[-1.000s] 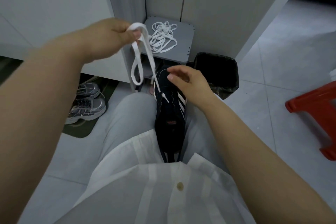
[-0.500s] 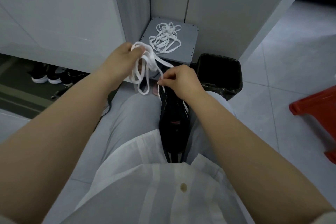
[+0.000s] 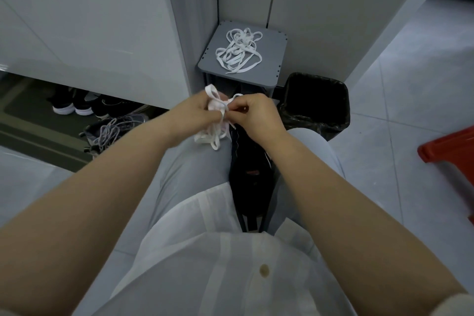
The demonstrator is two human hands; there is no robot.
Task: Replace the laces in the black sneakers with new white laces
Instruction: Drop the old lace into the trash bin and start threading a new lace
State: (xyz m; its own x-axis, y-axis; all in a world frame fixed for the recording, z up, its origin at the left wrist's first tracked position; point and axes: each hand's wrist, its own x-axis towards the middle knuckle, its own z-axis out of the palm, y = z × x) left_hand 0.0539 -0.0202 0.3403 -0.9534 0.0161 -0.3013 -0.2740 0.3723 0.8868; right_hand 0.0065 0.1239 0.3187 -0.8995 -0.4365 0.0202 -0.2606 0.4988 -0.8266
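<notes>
The black sneaker [image 3: 251, 169] sits wedged between my thighs, with no writing I can read on it. Just beyond, my left grip [image 3: 195, 115] has dropped from its raised pull to meet my right grip [image 3: 259, 115]; both now pinch the bunched white lace [image 3: 213, 133], so I judge threading resumes. Farther off, a spare lace [image 3: 238, 51] lies on the grey stool [image 3: 272, 59]

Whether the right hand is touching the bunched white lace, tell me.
Touching. The head view shows the right hand pinching a strand of the white lace that the left hand grips in a bunch.
</notes>
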